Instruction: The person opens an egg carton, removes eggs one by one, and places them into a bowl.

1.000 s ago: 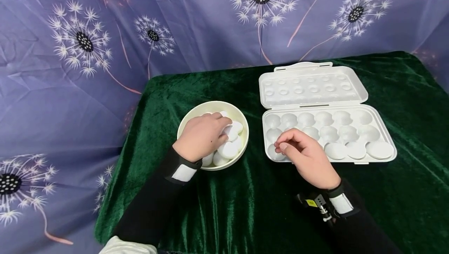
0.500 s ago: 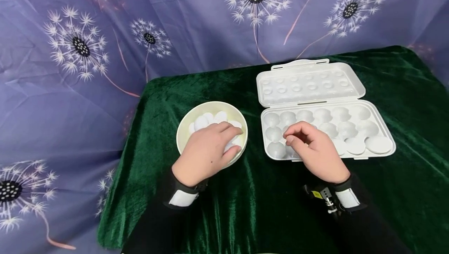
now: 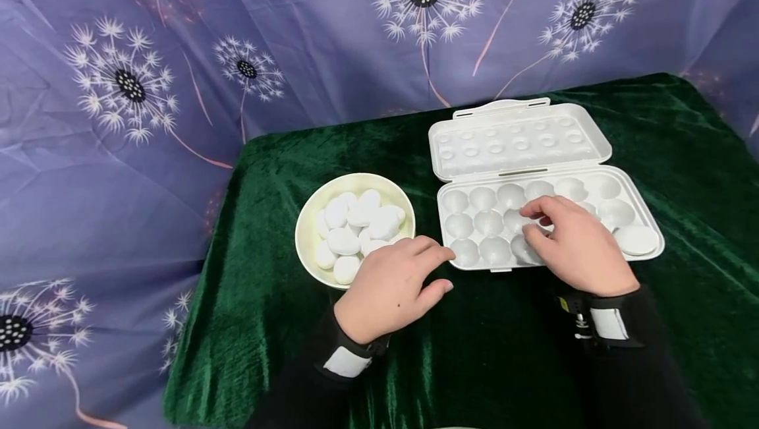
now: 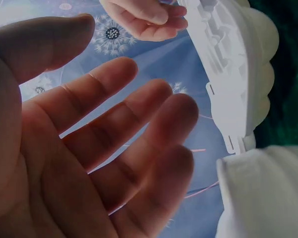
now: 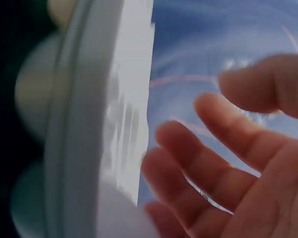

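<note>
My left hand [image 3: 394, 284] hovers between the cream bowl [image 3: 303, 238] and the white egg carton [image 3: 489, 251], fingertips overlapping the carton's near-left corner in the head view. The left wrist view shows its palm [image 4: 54, 168] bare and fingers loosely spread. Over the front of the carton is my right hand [image 3: 578, 248], thumb and fingers apart; nothing lies in its palm [image 5: 268, 198] in the right wrist view. Several white eggs [image 3: 344, 241] fill the bowl. One egg [image 3: 637, 240] sits in the carton's front right cup; the right hand hides the cups beside it.
The carton's lid [image 3: 516, 142] lies folded back behind its cups. Dark green velvet cloth [image 3: 267, 218] covers the table. A purple curtain [image 3: 332, 33] printed with dandelions hangs along the far and left sides.
My left hand has come out of the bowl and moved right, toward the carton, uncovering the eggs. My right hand has shifted right along the carton's front row, uncovering the left cups.
</note>
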Demonstrator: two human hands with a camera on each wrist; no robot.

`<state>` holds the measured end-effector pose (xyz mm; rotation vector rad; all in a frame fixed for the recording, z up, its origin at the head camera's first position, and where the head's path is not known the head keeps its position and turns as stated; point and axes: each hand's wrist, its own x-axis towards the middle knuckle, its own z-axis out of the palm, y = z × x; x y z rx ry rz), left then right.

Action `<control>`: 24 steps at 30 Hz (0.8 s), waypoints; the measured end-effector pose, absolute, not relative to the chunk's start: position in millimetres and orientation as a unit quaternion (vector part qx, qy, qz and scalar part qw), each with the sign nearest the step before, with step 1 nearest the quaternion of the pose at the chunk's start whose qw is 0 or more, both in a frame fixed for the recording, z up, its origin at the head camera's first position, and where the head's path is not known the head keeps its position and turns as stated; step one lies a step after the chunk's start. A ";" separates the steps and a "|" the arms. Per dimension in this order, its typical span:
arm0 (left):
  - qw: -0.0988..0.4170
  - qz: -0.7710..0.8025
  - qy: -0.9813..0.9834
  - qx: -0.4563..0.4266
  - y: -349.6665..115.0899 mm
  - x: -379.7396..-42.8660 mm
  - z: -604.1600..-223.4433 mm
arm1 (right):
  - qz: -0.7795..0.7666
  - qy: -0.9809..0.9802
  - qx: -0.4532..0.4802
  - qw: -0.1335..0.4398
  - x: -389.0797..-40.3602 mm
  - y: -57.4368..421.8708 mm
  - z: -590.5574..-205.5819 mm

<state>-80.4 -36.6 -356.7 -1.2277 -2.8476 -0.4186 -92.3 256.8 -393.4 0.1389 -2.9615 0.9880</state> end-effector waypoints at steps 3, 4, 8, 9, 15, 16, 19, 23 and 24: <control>-0.004 -0.128 -0.912 -0.389 -35.9 -77.9 -360.2 | 0.284 -0.958 0.039 -0.027 -92.2 267.4 -393.4; -0.006 -0.127 -0.913 -0.388 -35.9 -77.4 -360.9 | 0.276 -0.960 0.035 -0.033 -92.0 270.5 -393.3; -0.012 -0.124 -0.913 -0.389 -36.5 -76.5 -363.7 | 0.253 -0.966 0.026 -0.053 -91.1 279.2 -393.7; -0.013 -0.125 -0.912 -0.390 -36.7 -76.5 -364.2 | 0.248 -0.967 0.028 -0.055 -90.9 280.3 -394.0; -0.015 -0.132 -0.909 -0.396 -38.3 -76.5 -367.3 | 0.211 -0.974 0.056 -0.058 -89.7 281.2 -399.1; -0.015 -0.133 -0.908 -0.397 -38.6 -76.4 -367.8 | 0.208 -0.975 0.058 -0.059 -89.2 281.7 -400.1; -0.016 -0.134 -0.908 -0.397 -39.6 -76.1 -368.7 | 0.209 -0.974 0.058 -0.065 -87.4 283.8 -402.1; -0.015 -0.132 -0.908 -0.397 -40.4 -76.5 -369.1 | 0.212 -0.973 0.060 -0.064 -87.7 284.5 -404.3; -0.015 -0.132 -0.908 -0.397 -40.4 -76.8 -369.2 | 0.211 -0.973 0.061 -0.063 -88.1 284.1 -404.9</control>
